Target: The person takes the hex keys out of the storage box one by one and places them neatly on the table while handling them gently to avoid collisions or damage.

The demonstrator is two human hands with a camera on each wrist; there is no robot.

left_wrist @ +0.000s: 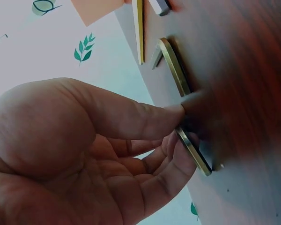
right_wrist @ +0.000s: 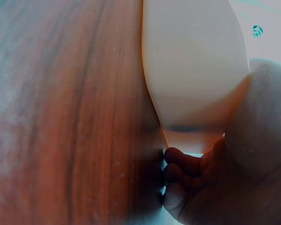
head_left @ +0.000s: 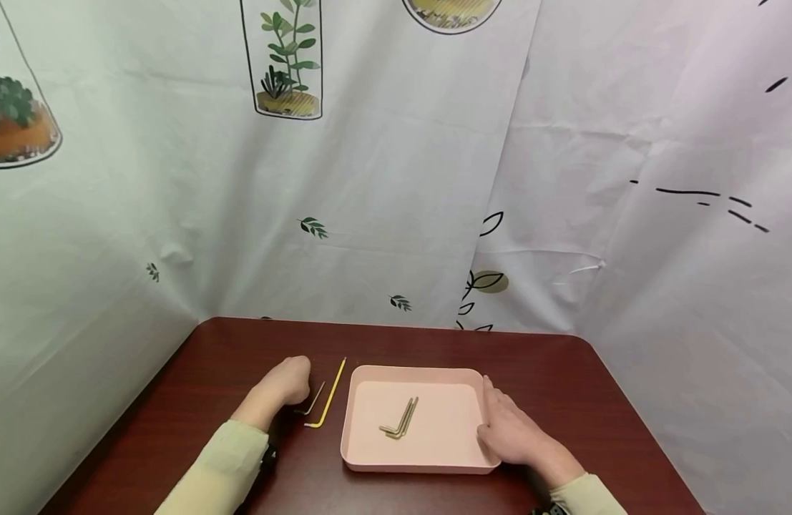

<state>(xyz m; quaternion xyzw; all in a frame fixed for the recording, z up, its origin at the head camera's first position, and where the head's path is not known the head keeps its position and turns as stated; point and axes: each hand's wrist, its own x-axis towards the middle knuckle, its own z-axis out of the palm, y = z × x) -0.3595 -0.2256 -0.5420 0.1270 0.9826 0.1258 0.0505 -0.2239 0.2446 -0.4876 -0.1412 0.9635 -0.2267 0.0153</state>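
My left hand (head_left: 294, 380) is low over the table, left of the tray. In the left wrist view its thumb and fingers pinch a brass-coloured hex key (left_wrist: 195, 153), partly hidden by the fingers. Just beside it lies another brass hex key (head_left: 315, 398), then a longer yellow hex key (head_left: 331, 395). On the pink tray (head_left: 447, 429), several brass hex keys (head_left: 402, 422) lie close together. My right hand (head_left: 514, 429) grips the tray's right side, the thumb over the rim and the curled fingers against the outside, low by the tabletop.
The dark red-brown table (head_left: 582, 400) has rounded far corners. White cloth (head_left: 396, 179) printed with plants and leaves hangs behind it and along both sides.
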